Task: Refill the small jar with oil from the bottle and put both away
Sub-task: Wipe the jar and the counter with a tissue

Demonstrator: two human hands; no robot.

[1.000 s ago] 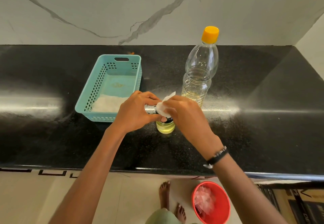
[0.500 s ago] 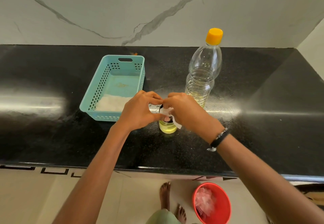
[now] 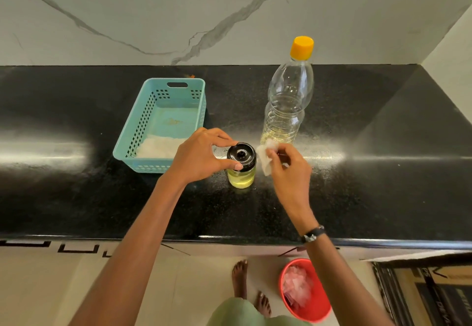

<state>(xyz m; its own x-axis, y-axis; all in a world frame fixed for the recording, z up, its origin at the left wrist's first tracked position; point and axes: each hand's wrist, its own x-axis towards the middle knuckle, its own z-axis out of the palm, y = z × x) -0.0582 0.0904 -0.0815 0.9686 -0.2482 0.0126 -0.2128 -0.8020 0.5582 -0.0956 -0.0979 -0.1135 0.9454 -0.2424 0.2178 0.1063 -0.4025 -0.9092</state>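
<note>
A small glass jar (image 3: 241, 178) of yellow oil stands on the black counter (image 3: 370, 185), its black lid (image 3: 241, 154) on top. My left hand (image 3: 201, 156) grips the lid between thumb and fingers. My right hand (image 3: 288, 170) pinches a crumpled white tissue (image 3: 266, 156) just right of the jar, touching its side or very near it. Behind them the clear plastic oil bottle (image 3: 287, 103) stands upright with its orange cap (image 3: 302, 48) on and a little oil at the bottom.
A turquoise perforated basket (image 3: 143, 121) with a white cloth inside sits left of the jar. The marble wall (image 3: 153, 14) backs the counter. On the floor below are a red bin (image 3: 319, 308) and my bare feet.
My right hand has drawn the tissue off the top of the jar to its right side, uncovering the black lid. My left hand stays on the lid.
</note>
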